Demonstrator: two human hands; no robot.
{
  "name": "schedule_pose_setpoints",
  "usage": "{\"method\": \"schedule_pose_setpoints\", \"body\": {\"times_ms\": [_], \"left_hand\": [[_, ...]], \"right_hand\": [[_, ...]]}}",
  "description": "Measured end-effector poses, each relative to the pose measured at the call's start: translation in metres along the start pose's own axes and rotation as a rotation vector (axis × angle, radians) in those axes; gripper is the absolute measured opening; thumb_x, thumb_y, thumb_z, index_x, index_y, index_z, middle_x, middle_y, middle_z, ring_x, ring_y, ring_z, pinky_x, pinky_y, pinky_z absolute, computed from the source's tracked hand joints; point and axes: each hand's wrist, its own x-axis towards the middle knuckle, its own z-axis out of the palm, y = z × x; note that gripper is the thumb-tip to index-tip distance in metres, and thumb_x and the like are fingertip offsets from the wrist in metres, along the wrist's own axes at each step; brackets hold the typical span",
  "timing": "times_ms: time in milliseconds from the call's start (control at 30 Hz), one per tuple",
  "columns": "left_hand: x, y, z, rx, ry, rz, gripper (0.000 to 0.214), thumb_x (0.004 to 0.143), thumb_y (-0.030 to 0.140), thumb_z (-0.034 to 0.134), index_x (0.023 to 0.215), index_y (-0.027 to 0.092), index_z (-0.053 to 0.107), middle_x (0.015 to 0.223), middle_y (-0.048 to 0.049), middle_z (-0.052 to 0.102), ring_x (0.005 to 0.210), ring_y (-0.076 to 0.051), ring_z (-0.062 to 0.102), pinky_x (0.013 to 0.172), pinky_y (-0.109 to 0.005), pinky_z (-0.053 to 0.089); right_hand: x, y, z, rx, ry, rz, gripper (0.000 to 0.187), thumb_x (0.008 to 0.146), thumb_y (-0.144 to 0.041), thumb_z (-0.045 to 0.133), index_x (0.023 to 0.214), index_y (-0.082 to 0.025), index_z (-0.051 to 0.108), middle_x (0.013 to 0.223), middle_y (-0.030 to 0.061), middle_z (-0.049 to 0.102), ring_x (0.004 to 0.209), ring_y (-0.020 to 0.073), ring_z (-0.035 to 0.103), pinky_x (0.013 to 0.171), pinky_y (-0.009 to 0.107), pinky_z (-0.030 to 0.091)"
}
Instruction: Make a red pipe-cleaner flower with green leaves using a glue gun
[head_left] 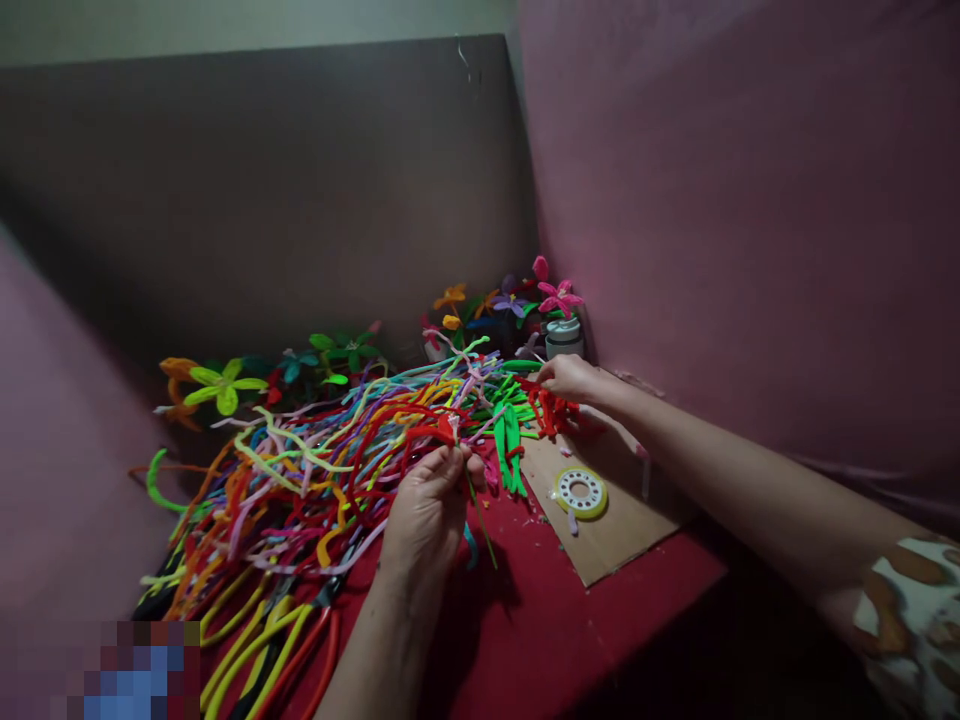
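Note:
My left hand is closed in a pinch on a red pipe-cleaner piece with a thin green stem hanging below it. My right hand reaches to the far right, fingers curled on a small bunch of red pipe-cleaner pieces. Between and left of the hands spreads a big heap of pipe cleaners in many colours. Short green pieces lie between the two hands.
Finished pipe-cleaner flowers stand at the back: a lime one, green ones, orange, purple and pink ones by a small pot. A yellow tape roll lies on cardboard. Pliers rest on the red cloth. Padded walls enclose the space.

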Motion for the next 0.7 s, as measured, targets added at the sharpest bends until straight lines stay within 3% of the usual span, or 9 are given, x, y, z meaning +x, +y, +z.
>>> {"method": "schedule_pose_setpoints", "body": {"times_ms": [133, 267, 433, 600, 700], "left_hand": [[0.0, -0.001, -0.002, 0.012, 0.004, -0.017, 0.016, 0.053, 0.015, 0.079, 0.061, 0.01, 0.067, 0.054, -0.0033, 0.063, 0.049, -0.01, 0.057, 0.05, -0.019, 0.047], [0.001, 0.0, -0.003, 0.042, -0.021, -0.022, 0.015, 0.057, 0.017, 0.077, 0.064, 0.009, 0.066, 0.055, -0.0036, 0.062, 0.05, -0.01, 0.056, 0.05, -0.019, 0.047], [-0.002, 0.001, -0.001, 0.055, -0.03, -0.037, 0.019, 0.056, 0.017, 0.078, 0.065, 0.009, 0.064, 0.056, -0.003, 0.061, 0.051, -0.009, 0.056, 0.051, -0.019, 0.046], [-0.001, 0.0, 0.0, 0.063, -0.045, -0.046, 0.022, 0.054, 0.018, 0.079, 0.066, 0.009, 0.063, 0.056, -0.0023, 0.06, 0.052, -0.009, 0.055, 0.051, -0.019, 0.044], [-0.001, -0.001, -0.001, 0.075, -0.069, -0.041, 0.021, 0.056, 0.021, 0.079, 0.065, 0.01, 0.064, 0.055, -0.0018, 0.06, 0.051, -0.009, 0.055, 0.051, -0.02, 0.044]], "right_hand": [[0.008, 0.001, 0.016, -0.008, -0.067, 0.058, 0.018, 0.077, -0.023, 0.061, 0.092, -0.019, 0.07, 0.093, 0.006, 0.069, 0.091, 0.0213, 0.062, 0.075, 0.025, 0.046], [0.009, 0.002, 0.021, 0.008, -0.067, 0.131, 0.027, 0.085, -0.03, 0.055, 0.107, -0.014, 0.057, 0.106, 0.0072, 0.059, 0.092, 0.0193, 0.059, 0.078, 0.036, 0.05], [0.003, 0.006, 0.017, 0.122, 0.115, 0.141, 0.015, 0.071, -0.014, 0.062, 0.083, -0.01, 0.07, 0.087, 0.0139, 0.068, 0.091, 0.0236, 0.062, 0.075, 0.028, 0.045], [-0.005, 0.01, 0.011, 0.369, 0.255, 0.142, 0.017, 0.062, -0.013, 0.061, 0.074, -0.01, 0.072, 0.066, 0.0088, 0.069, 0.069, 0.0179, 0.063, 0.063, 0.023, 0.044], [-0.015, 0.007, 0.008, 0.578, 0.293, 0.112, 0.02, 0.063, -0.02, 0.062, 0.075, -0.008, 0.071, 0.057, 0.0059, 0.066, 0.052, 0.013, 0.058, 0.053, 0.022, 0.044]]}}
